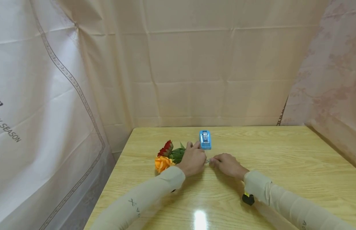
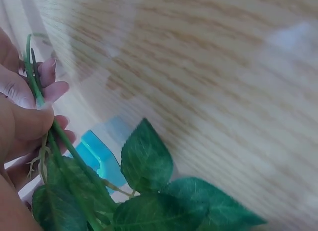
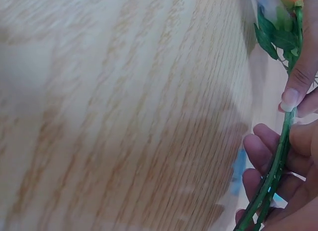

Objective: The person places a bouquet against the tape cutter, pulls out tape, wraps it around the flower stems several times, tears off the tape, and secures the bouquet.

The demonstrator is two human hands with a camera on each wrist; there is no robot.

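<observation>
Two artificial flowers, a red flower (image 1: 165,148) and an orange rose (image 1: 162,164), lie together at the left with their green leaves (image 1: 177,155). My left hand (image 1: 194,160) grips their green stems (image 2: 64,156) just below the leaves, thumb pressed on top. Close to its right, my right hand (image 1: 227,164) pinches the lower stems (image 3: 276,174) between thumb and fingers, and the bent stem ends stick out past it. Just beyond the left hand stands a blue tape dispenser (image 1: 205,140) with a roll in it. Whether tape lies on the stems is hard to tell.
The wooden table (image 1: 281,159) stretches beneath both arms, with a bright reflection near its front. Beige cloth (image 1: 195,64) hangs behind it, with more cloth at both sides. A black and yellow object (image 1: 248,198) sits by the right wrist.
</observation>
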